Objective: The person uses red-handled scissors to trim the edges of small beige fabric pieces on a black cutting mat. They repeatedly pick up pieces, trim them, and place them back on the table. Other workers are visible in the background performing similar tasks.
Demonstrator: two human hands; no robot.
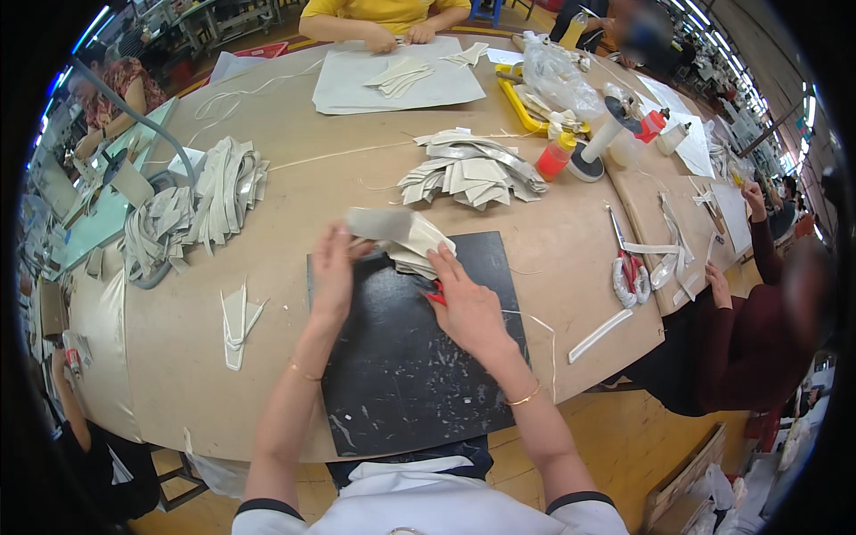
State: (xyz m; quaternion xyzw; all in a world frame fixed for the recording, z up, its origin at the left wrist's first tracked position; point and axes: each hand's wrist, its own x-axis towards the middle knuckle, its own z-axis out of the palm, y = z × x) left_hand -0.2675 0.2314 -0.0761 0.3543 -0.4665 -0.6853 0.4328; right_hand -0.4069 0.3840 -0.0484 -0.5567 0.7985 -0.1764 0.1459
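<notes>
My left hand (333, 272) lifts a pale grey cut piece (379, 223) off a small stack of similar pieces (417, 250) at the far edge of a black cutting mat (401, 366). On the near side of that stack rests my right hand (464, 303), pressing on it, with a red-handled tool (436, 295) tucked under the palm. Both forearms come in from the lower edge, each with a thin gold bangle.
A heap of cut pieces (473, 169) lies beyond the mat and bundled strips (201, 201) lie to the left. An orange glue bottle (555, 157), a white stand (596, 147) and red scissors (631, 267) are at right. Other people work across and at the right.
</notes>
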